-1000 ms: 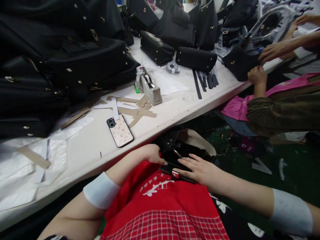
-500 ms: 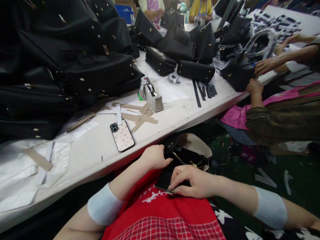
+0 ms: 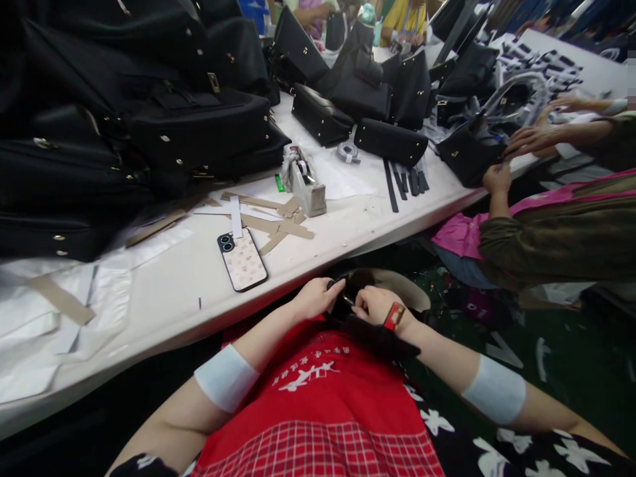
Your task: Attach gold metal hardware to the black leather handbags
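In my lap, below the table edge, a black handbag (image 3: 365,336) stands open, its pale lining (image 3: 410,286) showing at the far side. My left hand (image 3: 320,297) is closed on the bag's near-left rim, thumb on top. Fingers curled, my right hand (image 3: 380,306) is at the mouth of the bag, close to a small shiny metal part (image 3: 348,300). What its fingertips pinch is hidden. A red piece with a gold-coloured face (image 3: 394,317) sits at my right wrist. A dark flap of the bag lies under that wrist.
The white table (image 3: 163,298) holds a phone (image 3: 243,260), cardboard strips (image 3: 288,230), a tape dispenser (image 3: 309,189) and black straps (image 3: 391,185). Black bags (image 3: 199,126) are piled at left. To the right, a co-worker's hands (image 3: 527,142) handle another bag (image 3: 467,152).
My right hand has moved up and away from me, from a metal piece on a black flap to the bag's mouth. The red wrist piece now shows. My left hand has shifted slightly.
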Motion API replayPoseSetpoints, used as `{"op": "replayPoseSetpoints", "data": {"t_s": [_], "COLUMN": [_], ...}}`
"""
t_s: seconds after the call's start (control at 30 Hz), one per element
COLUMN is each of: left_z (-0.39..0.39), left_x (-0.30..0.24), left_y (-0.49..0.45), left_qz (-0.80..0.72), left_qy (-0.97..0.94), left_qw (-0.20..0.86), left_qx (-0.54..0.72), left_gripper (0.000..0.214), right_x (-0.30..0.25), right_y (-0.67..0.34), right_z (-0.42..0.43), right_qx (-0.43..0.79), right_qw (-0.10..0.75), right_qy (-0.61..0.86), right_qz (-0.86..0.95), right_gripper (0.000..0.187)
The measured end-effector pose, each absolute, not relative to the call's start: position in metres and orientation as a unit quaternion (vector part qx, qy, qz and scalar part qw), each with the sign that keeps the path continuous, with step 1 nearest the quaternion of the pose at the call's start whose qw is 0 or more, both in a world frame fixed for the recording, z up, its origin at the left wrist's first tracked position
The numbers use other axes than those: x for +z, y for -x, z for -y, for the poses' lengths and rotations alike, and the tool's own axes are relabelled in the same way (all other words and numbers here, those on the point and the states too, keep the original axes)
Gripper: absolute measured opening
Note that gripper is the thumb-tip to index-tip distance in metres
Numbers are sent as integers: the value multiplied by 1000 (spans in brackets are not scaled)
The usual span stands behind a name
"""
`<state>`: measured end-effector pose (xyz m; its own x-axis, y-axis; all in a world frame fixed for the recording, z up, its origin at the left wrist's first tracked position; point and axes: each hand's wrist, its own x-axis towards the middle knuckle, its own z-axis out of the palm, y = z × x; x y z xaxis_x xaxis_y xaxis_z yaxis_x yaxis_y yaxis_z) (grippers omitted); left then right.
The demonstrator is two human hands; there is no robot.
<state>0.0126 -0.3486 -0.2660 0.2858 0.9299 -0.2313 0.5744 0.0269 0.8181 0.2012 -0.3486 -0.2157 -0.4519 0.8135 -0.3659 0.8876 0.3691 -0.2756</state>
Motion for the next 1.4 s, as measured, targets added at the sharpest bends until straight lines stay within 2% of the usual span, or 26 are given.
{"op": "replayPoseSetpoints", "data": {"t_s": [0.1, 0.2, 0.37, 0.6, 0.87, 0.93, 1.03, 1.1, 1.2, 1.27, 1.33, 1.4], "left_z": [360, 368, 369, 365, 362, 363, 367, 370, 372, 370, 365, 361], "left_x": [-272, -276, -274, -274, -283, -283, -280, -277, -276, -277, -280, -284], "left_y": [-25, -35, -41, -36, -33, -35, -40, -42, -41, -35, -29, -26], "left_qz": [-525, -502, -505, -550, -576, -584, -591, -580, -561, -563, -572, -580], "left_qy": [-636, -573, -498, -538, -527, -526, -544, -582, -616, -597, -574, -566], "left_qw": [510, 576, 612, 533, 525, 518, 500, 477, 459, 474, 486, 486], "left_qx": [243, 298, 351, 352, 339, 338, 323, 311, 308, 319, 328, 327], "left_gripper": [66, 63, 57, 57, 58, 57, 58, 57, 55, 56, 58, 60], "right_x": [-235, -248, -260, -258, -247, -241, -234, -233, -232, -231, -230, -230], "right_y": [-207, -210, -208, -216, -216, -209, -198, -193, -190, -191, -194, -197], "right_z": [345, 352, 366, 364, 357, 356, 354, 351, 347, 347, 347, 348], "right_qx": [-286, -395, -401, -314, -233, -208, -152, -142, -158, -165, -168, -171], "right_qw": [-36, -158, -255, -223, -112, -54, 101, 156, 164, 132, 35, -69], "right_qy": [-546, -550, -588, -528, -557, -552, -528, -515, -507, -508, -511, -484], "right_qz": [-786, -718, -655, -757, -790, -805, -830, -831, -831, -835, -842, -855], "right_gripper": [26, 24, 28, 34, 32, 29, 23, 25, 26, 26, 34, 31]}}
